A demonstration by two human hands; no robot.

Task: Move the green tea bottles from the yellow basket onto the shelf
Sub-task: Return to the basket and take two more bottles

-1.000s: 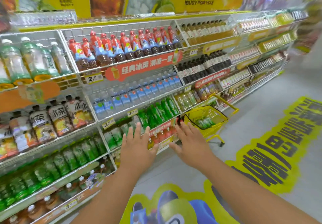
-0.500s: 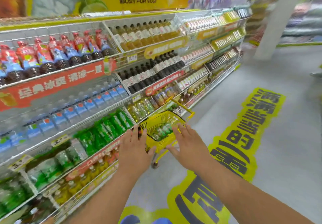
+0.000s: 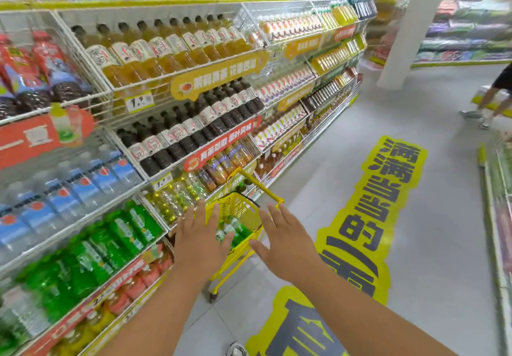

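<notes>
Yellow basket (image 3: 240, 208) holds green tea bottles (image 3: 234, 230), count unclear.

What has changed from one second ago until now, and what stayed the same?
The view swung right along the shelf; the yellow basket now lies between the left hand and right hand, closer than before. Both hands stay open and empty; the green tea bottles remain in the basket.

Green tea bottles (image 3: 234, 231) inside yellow basket (image 3: 241, 206)
</notes>
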